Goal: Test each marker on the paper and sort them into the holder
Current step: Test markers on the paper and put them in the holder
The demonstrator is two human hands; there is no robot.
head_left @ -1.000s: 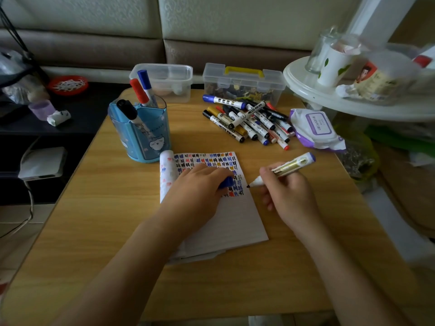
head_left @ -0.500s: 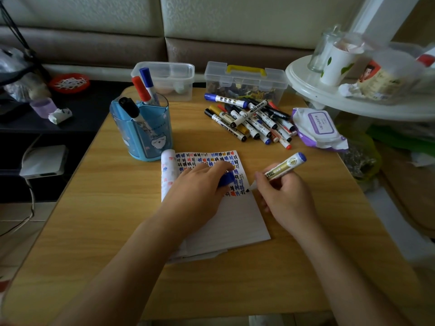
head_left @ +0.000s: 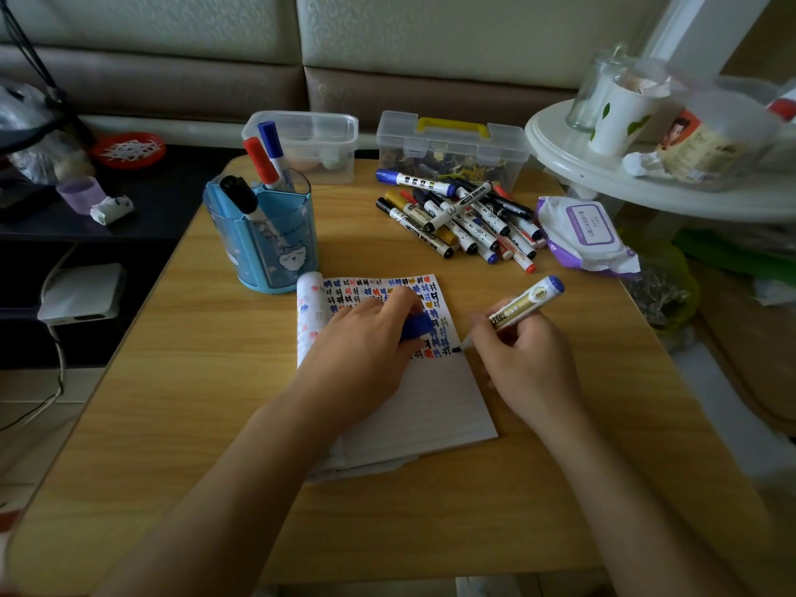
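Now, head view: only view supplied; every line below is read from it.
Risk, stray ink: the table (head_left: 215, 424) could be marked instead of the paper (head_left: 430, 402), since the nib is set right at the paper's right edge.
Risk, smear: fresh marks could be smudged by the left hand (head_left: 362, 342), which is laid over the inked rows on the paper's upper half.
Risk, slip: the paper could be dragged by the stroke if the left hand's press is eased.
Risk, cap: the blue cap (head_left: 415, 327) could be dropped and rolled off the paper while the stroke is made.
Right hand (head_left: 530, 364) grip: fingers are curled round the gold marker (head_left: 517, 310), pinched low near the nib; nib appears to be touching the paper's right edge, blue tail is tilted up and away from the paper.
Left hand grip: fingers are curled on the blue cap, hand rested on the paper.
Holder (head_left: 262, 239): placed just beyond the paper's upper-left corner; three markers are stood in it.
Marker pile (head_left: 465, 221): left beyond the paper's upper-right corner, judged untested.
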